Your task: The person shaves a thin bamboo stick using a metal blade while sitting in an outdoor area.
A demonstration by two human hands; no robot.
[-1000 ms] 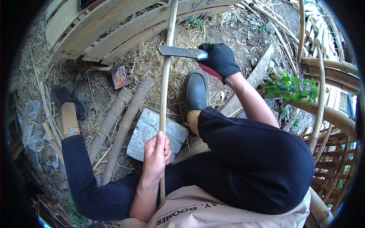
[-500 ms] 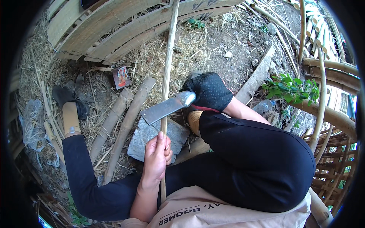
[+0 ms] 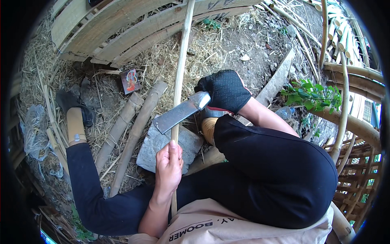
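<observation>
A long, thin wooden stick (image 3: 181,61) runs upright through the middle of the head view. My bare left hand (image 3: 168,162) is wrapped round its lower part, thumb pointing up along it. In a black textured glove, my right hand (image 3: 228,91) is closed on a hatchet (image 3: 176,117) with a flat, rectangular steel blade and a shiny metal neck. The hatchet's handle is hidden by the glove. Its blade lies across the stick just above my left hand, covering part of it. Below the blade sits a grey stone block (image 3: 148,152) on the ground.
Two bamboo poles (image 3: 140,130) lie left of the block, near a small printed packet (image 3: 130,81). A slatted wooden panel (image 3: 118,32) stands at the far left. My black-trousered legs (image 3: 276,162) flank the work. Leafy plants (image 3: 313,95) and a woven basket (image 3: 357,179) are at right.
My right hand has moved slightly to the right and away from me, with the hatchet turning a little. The stick's far end has shifted slightly right; my left hand keeps its grip.
</observation>
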